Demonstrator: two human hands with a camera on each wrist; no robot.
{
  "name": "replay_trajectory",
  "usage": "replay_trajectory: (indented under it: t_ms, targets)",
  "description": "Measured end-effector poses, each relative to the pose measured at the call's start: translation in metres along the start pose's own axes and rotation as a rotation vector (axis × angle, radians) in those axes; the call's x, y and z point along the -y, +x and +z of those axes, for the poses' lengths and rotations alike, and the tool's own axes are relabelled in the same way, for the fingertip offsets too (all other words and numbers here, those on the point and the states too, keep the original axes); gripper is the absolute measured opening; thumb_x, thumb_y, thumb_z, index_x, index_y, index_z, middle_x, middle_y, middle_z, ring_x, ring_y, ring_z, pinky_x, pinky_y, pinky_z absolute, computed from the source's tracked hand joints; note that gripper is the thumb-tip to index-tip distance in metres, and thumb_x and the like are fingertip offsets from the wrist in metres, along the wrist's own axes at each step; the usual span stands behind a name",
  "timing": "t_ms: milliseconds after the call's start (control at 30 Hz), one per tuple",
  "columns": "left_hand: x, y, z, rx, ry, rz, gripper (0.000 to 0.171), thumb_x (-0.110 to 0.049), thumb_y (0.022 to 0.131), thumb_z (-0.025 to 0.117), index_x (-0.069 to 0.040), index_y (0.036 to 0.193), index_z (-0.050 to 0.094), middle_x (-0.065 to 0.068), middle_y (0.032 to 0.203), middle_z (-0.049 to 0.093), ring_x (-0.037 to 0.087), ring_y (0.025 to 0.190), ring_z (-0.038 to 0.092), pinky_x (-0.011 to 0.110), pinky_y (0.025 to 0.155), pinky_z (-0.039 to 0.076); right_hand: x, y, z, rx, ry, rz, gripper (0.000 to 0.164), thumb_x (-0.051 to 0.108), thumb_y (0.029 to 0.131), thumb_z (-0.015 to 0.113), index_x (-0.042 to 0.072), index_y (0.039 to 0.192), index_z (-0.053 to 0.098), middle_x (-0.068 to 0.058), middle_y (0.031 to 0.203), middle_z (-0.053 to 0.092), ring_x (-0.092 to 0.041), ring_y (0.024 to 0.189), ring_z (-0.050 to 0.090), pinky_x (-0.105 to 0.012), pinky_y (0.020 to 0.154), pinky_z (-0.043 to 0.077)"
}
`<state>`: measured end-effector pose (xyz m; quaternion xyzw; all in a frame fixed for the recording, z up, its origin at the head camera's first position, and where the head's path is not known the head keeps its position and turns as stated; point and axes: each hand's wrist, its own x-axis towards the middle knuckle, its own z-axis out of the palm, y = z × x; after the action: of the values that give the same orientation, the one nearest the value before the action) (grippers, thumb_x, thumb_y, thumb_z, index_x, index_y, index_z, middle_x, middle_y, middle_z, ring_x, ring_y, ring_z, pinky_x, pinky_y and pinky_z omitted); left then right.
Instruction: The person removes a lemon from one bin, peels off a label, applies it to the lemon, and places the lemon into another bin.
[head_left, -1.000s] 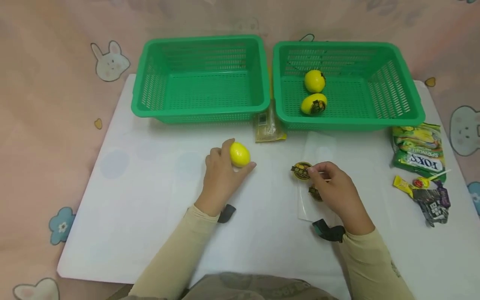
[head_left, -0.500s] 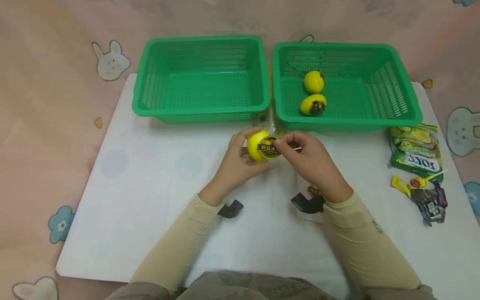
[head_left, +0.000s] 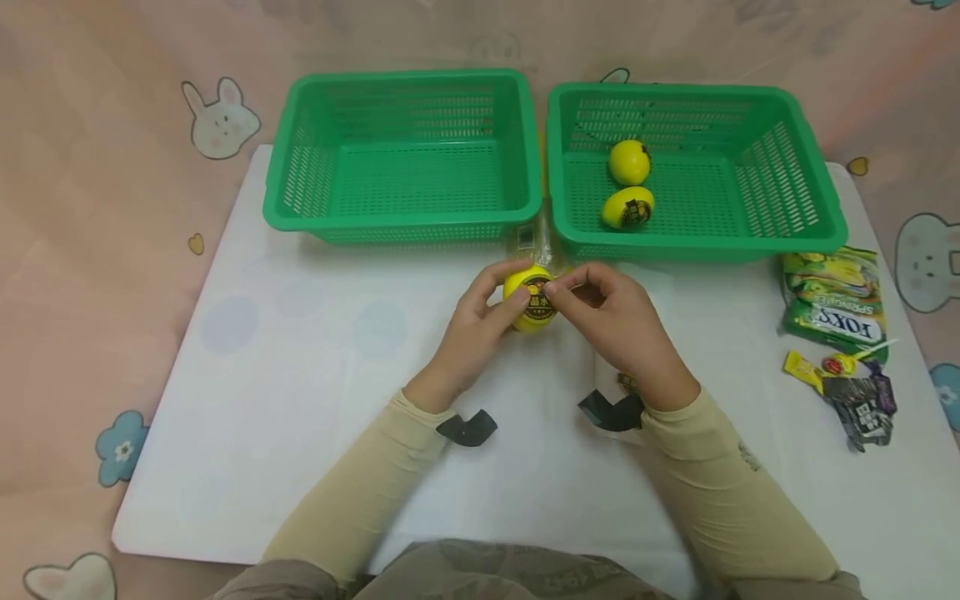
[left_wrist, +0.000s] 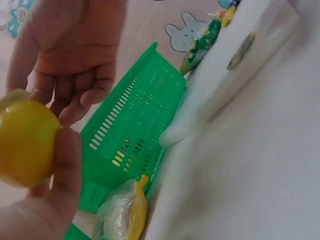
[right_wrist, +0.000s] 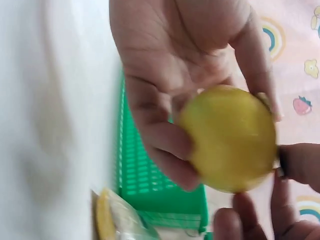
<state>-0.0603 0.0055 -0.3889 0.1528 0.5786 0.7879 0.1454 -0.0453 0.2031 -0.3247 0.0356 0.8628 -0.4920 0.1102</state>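
Note:
A yellow lemon (head_left: 531, 324) is held up over the table, gripped by my left hand (head_left: 471, 327) with the thumb on its front. A round black-and-gold sticker (head_left: 538, 304) lies against the lemon's near face. My right hand (head_left: 621, 337) pinches this sticker's right edge between thumb and forefinger. Both wrist views show the bare yellow side of the lemon (left_wrist: 25, 145), with the sticker mostly out of sight. Under my right wrist is a pale backing sheet (head_left: 648, 283) bearing another such sticker (head_left: 627, 382), partly covered.
Two lemons (head_left: 628, 162) lie in the right green basket (head_left: 697, 244). The left green basket (head_left: 405, 227) has nothing in it. A clear packet (head_left: 543, 243) sits between the baskets. To the right lie a FOX'S bag (head_left: 836, 304) and several small wrapped sweets (head_left: 862, 400).
My left hand has brought the lemon up and right from the table. My right hand has carried the sticker from the sheet to it, and the left thumb has come onto the lemon's front.

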Motion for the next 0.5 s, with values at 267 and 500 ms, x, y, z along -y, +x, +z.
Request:
replay_trajectory:
  t_ms: [267,500]
  targets:
    - [-0.014,-0.007,-0.005,-0.013,-0.167,-0.024,0.047,-0.007,0.111,0.050,-0.002,0.157,0.043,0.011,0.150,0.049,0.024,0.112,0.064,0.037,0.090,0.059,-0.011,-0.003,0.004,-0.144,0.109,-0.111,0.038,0.034,0.105,0.070,0.005,0.126,0.058,-0.001,0.129,0.068,-0.016,0.112,0.062,-0.037,0.095,0.048]
    - [-0.012,-0.003,0.003,-0.074,-0.142,-0.050,0.055,-0.012,0.108,0.061,-0.013,0.160,0.044,0.010,0.142,0.052,0.022,0.102,0.070,0.035,0.088,0.059,-0.005,-0.007,0.028,-0.253,-0.055,-0.641,0.034,0.023,0.113,0.052,0.005,0.138,0.067,-0.011,0.154,0.052,-0.031,0.140,0.043,-0.054,0.107,0.035]
